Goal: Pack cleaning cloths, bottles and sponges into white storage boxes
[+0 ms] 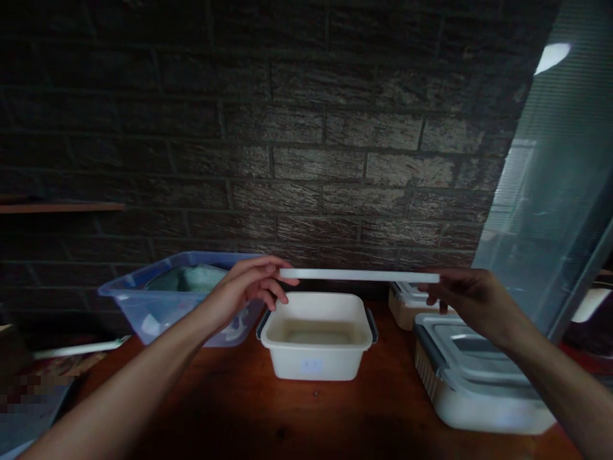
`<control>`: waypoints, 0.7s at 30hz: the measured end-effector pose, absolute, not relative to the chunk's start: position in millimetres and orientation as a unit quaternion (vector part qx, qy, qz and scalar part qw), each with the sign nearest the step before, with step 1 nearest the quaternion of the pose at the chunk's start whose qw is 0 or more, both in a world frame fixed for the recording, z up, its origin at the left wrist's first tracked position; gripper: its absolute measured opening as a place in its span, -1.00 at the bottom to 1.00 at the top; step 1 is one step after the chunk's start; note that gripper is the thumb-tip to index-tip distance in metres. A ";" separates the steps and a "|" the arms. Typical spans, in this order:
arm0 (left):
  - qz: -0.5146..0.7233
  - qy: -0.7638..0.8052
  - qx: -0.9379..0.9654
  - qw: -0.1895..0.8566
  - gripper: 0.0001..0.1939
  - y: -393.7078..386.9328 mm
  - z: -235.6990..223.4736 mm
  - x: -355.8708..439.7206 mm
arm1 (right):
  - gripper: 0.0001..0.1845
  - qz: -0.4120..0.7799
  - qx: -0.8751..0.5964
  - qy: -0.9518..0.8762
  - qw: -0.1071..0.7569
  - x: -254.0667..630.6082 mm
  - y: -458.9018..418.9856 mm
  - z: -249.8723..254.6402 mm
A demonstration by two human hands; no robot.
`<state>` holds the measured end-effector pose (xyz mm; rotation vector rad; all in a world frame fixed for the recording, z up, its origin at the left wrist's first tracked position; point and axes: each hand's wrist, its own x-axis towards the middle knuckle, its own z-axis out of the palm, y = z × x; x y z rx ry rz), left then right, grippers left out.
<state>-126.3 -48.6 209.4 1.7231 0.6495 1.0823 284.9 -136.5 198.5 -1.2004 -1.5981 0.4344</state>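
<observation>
Left hand (258,279), right hand (464,294) gripping thin flat white panel (359,275); white rectangular tub (335,363) near wooden desk (306,425) back edge

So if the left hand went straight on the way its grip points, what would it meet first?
The left hand points rightward, so first comes the thin, white, plastic-looking panel held in its grip; beyond, perhaps the right hand, though depth is unclear.

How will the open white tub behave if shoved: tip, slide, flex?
The white tub will probably slide rather than tip: it's wider than tall and sits flat on the wooden surface. It's likely light for its size, as the walls look like thin plastic. It may flex slightly but mostly hold shape, given the continuous rim.
</observation>
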 end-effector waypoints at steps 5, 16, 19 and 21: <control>0.455 0.320 0.699 0.450 -0.70 -50.9 194.4 -113.5 | -0.62 0.306 -0.476 -0.635 0.526 293.9 -142.5 187.2; 0.401 0.299 0.749 0.435 -0.59 -45.3 168.4 -68.7 | -0.24 0.329 -0.487 -0.563 0.581 318.6 -137.8 168.1; 0.403 0.293 0.753 0.430 -0.57 -43.8 164.4 -48.0 | -0.09 0.344 -0.492 -0.519 0.608 335.7 -135.4 162.2; 0.400 0.286 0.757 0.431 -0.56 -42.3 161.6 -33.7 | -0.23 0.372 -0.497 -0.508 0.598 348.7 -135.8 159.2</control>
